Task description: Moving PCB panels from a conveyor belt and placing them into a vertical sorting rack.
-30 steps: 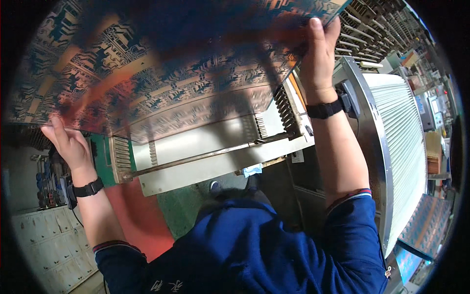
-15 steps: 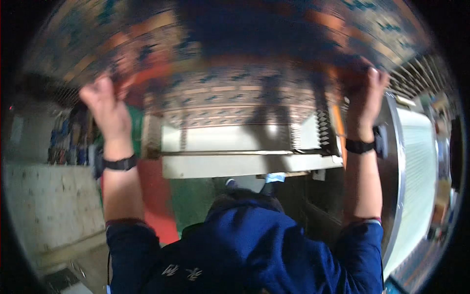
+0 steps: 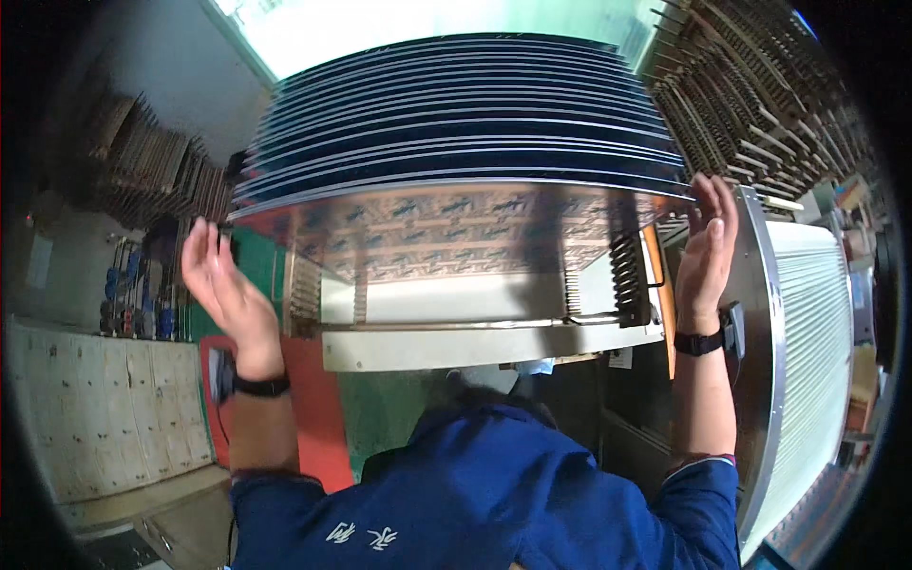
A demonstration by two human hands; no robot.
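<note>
1. The foremost copper-patterned panel [image 3: 456,223] stands on edge in the slotted rack [image 3: 302,290], set back from the rack's near edge.
2. Behind it, a row of dark panels [image 3: 456,123] runs toward the rack's far edge; the toothed sides probably keep their faces apart.
3. From where I stand, the left hand [image 3: 228,294] has its grip spread, apart from the panel's left corner.
4. The right hand [image 3: 711,249] has loosely parted fingers at the right corner; I cannot tell whether they touch. Placing a hand at each end presumably suits so wide a sheet.
5. A metal rod [image 3: 456,327] crosses the rack's near edge.
6. Close by the right forearm, a metal-framed ribbed stack [image 3: 812,332] limits elbow room; pale cabinets [image 3: 114,408] stand left.
</note>
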